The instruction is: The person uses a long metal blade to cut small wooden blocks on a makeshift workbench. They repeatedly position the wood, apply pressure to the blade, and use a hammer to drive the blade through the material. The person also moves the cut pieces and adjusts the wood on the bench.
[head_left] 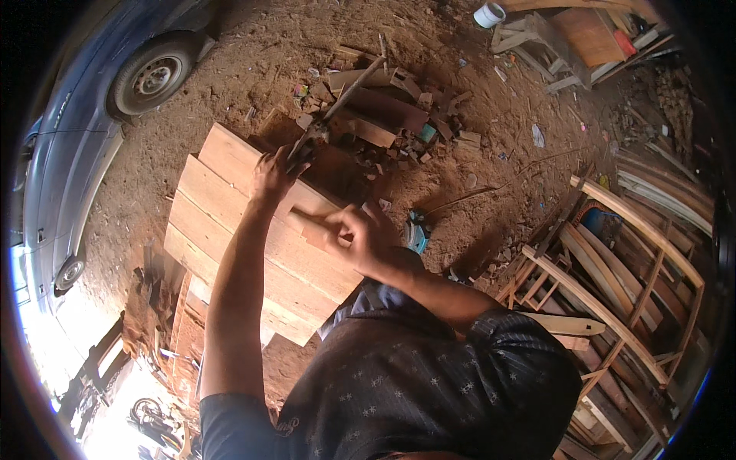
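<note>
In front of me is a wooden panel (pixel 222 222) made of several pale boards lying side by side, tilted in view. My left hand (pixel 274 175) is at its far edge, with fingers bent over a dark thing I cannot make out. Over the right part of the panel is my right hand (pixel 366 239), its fingers curled and thumb drawn in. Beside those fingers lies a short pale wood piece (pixel 308 227); whether they grip it is unclear. The palm side of both hands is hidden.
Beyond the panel, wood offcuts (pixel 391 111) and a long stick (pixel 355 88) lie on the dirt ground (pixel 475 100). Curved wooden frames (pixel 629 268) and planks pile up at right. A dark car (pixel 84 115) stands at left, a white bucket (pixel 488 15) at far right.
</note>
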Tool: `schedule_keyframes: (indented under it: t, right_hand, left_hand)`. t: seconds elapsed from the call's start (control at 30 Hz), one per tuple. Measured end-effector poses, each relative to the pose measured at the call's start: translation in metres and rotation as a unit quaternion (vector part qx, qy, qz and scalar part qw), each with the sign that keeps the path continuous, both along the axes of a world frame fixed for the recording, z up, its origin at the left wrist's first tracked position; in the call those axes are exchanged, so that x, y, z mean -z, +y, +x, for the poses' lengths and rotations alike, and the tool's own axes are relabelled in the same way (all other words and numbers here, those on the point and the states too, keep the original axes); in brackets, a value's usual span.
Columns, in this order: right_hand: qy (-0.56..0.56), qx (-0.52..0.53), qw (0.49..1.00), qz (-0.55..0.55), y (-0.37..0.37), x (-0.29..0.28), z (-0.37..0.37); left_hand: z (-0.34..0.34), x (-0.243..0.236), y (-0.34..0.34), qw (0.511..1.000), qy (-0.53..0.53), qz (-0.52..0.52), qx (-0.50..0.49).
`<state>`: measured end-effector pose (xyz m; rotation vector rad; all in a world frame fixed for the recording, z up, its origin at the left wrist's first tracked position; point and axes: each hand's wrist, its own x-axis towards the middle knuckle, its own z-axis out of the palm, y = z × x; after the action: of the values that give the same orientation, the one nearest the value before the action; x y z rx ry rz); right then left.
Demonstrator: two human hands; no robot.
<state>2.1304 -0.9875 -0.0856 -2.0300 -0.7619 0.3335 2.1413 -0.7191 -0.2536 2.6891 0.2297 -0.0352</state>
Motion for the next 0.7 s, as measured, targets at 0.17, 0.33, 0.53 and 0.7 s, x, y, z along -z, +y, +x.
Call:
schedule_keyframes:
  t: [0.17, 0.33, 0.53, 0.7]
  right_hand:
    - [-0.036, -0.039, 0.999, 0.013, 0.010, 0.029, -0.033]
    - [-0.009, -0.075, 0.983, -0.169, -0.011, 0.042, -0.040]
    - [0.060, 0.016, 0.998, -0.013, -0.023, 0.084, -0.043]
    - [0.071, 0.104, 0.991, -0.052, -0.026, 0.078, 0.007]
  left_hand:
    - [0.003, -0.013, -0.004, 0.999, -0.018, -0.040, 0.018]
    - [0.005, -0.020, -0.007, 0.999, -0.006, -0.038, 0.021]
    - [0.010, -0.025, -0.010, 0.999, -0.011, -0.029, 0.024]
    - [0.000, -0.004, 0.003, 0.997, -0.025, -0.065, 0.014]
